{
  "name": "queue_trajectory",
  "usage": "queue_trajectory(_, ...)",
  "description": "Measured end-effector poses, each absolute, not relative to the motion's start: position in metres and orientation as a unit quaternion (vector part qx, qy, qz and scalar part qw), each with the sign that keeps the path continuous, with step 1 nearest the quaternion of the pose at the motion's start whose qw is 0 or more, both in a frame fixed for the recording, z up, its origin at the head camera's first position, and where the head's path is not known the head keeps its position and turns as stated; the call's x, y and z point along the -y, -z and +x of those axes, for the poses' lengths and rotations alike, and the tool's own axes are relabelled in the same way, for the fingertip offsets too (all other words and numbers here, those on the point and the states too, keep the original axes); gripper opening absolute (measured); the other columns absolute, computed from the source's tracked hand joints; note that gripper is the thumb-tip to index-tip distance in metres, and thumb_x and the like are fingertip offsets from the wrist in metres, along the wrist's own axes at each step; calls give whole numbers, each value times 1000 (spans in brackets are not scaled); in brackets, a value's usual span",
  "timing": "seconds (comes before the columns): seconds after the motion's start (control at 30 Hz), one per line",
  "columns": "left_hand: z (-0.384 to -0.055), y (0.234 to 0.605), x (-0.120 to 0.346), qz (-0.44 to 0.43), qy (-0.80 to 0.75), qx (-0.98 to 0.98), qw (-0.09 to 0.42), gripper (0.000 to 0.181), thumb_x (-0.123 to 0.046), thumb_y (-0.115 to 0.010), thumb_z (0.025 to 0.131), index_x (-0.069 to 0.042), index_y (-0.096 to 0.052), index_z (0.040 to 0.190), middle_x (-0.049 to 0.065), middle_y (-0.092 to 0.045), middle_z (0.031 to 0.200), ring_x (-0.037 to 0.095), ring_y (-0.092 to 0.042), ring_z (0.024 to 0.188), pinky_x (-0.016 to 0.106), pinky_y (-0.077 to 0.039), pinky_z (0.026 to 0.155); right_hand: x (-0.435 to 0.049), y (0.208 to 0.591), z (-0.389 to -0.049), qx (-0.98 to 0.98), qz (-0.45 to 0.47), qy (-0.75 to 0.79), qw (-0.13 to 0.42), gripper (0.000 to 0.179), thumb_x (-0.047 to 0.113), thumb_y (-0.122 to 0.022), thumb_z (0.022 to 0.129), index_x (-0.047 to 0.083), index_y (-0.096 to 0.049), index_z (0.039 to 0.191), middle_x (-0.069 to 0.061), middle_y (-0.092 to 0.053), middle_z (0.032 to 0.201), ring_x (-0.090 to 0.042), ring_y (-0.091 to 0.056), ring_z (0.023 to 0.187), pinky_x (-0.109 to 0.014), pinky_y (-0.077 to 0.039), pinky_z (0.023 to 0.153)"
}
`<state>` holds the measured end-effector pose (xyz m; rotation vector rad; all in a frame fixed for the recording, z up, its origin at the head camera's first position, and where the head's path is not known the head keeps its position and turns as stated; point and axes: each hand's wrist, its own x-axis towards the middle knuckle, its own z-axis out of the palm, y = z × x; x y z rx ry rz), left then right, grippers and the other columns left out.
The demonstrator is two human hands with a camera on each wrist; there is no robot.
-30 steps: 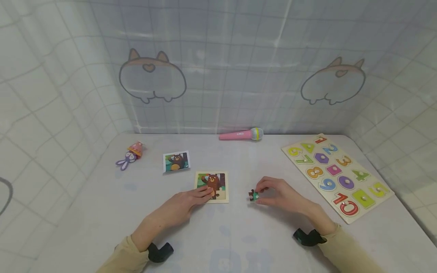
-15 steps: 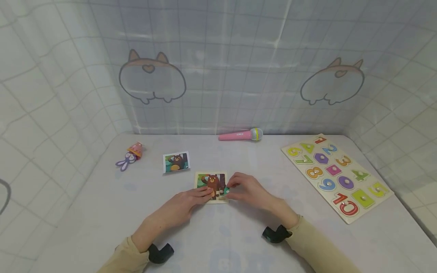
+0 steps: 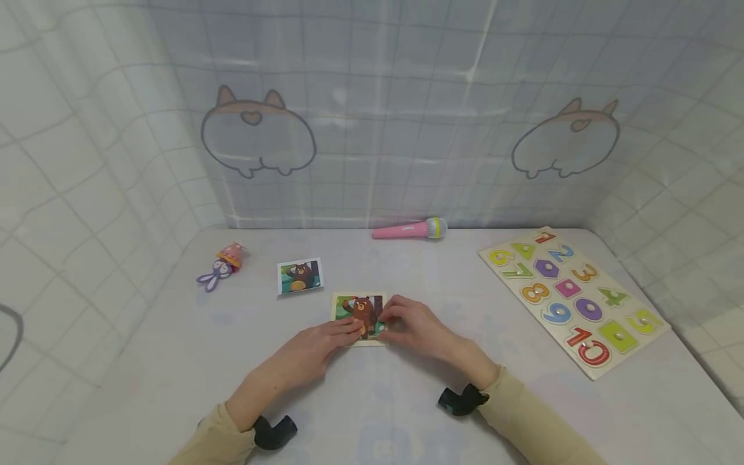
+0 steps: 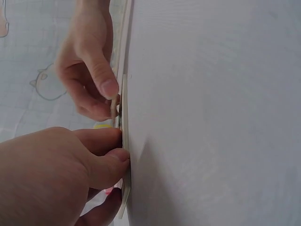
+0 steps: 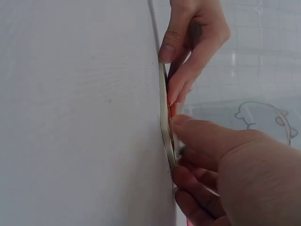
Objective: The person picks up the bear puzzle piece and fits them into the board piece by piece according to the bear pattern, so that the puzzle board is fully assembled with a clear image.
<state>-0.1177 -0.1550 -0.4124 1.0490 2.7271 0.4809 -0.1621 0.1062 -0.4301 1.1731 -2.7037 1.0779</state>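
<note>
A square wooden bear puzzle (image 3: 340,297) lies flat on the table between the hands. My left hand (image 3: 320,349) rests on its lower left part with straight fingers, and the thumb (image 4: 113,165) lies at the board's near edge in the left wrist view. At the puzzle's lower right corner, my right hand (image 3: 421,329) pinches a small green puzzle piece (image 3: 381,327) between thumb and fingers. The piece sits over its spot in the picture, mostly covered by the fingertips. In the right wrist view the right thumb (image 5: 197,134) is close over the board.
Behind the puzzle lies a bear picture card (image 3: 300,276). A purple rabbit toy with a pink hat (image 3: 223,266) is at the far left. The pink toy microphone (image 3: 409,228) lies at the back edge. A number-and-shape board (image 3: 572,300) takes up the right side.
My right hand has carried the green puzzle piece leftward from beside the puzzle to its lower right corner, and the gap there is now covered. The left hand has stayed in place.
</note>
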Motion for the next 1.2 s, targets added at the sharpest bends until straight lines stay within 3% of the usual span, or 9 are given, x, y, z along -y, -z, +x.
queue_trajectory(0.27, -117, 413, 156, 350, -172, -917, 84, 42, -6, -58, 100, -12, -58, 141, 0, -49, 153, 22, -45, 141, 46, -44, 111, -103, 435, -162, 860, 375, -345, 38, 19, 19, -84, 81, 10, -74, 94, 1, -60, 101, -13, -60, 88, -26, -52, 77)
queue_trajectory(0.53, -115, 415, 154, 355, -153, -921, 50, 40, -22, -59, 101, -11, -58, 140, 5, -52, 150, 25, -51, 136, 46, -50, 105, -103, 436, -162, 857, 364, -363, 30, 18, 21, -85, 80, 12, -74, 91, 2, -60, 100, -11, -59, 88, -27, -52, 76)
queue_trajectory(0.83, -111, 413, 152, 342, -148, -924, 85, 46, -42, -54, 102, -34, -51, 147, 8, -46, 154, 30, -49, 138, 51, -49, 104, -104, 439, -162, 862, 349, -366, 18, 13, 23, -85, 81, 14, -76, 86, 5, -59, 98, -9, -58, 87, -26, -52, 77)
queue_trajectory(1.0, -111, 414, 152, 345, -141, -924, 85, 45, -43, -53, 102, -35, -51, 147, 8, -46, 154, 31, -49, 138, 52, -49, 104, -104, 439, -161, 858, 357, -369, 27, 11, 20, -84, 81, 14, -77, 85, 4, -59, 96, -10, -58, 85, -26, -51, 75)
queue_trajectory(1.2, -111, 416, 151, 375, -142, -913, 71, 48, -39, -54, 103, -26, -49, 149, -4, -40, 159, 29, -40, 144, 50, -42, 111, -104, 437, -161, 858, 352, -374, 16, 13, 20, -84, 82, 14, -74, 87, 3, -59, 97, -12, -59, 85, -25, -51, 75)
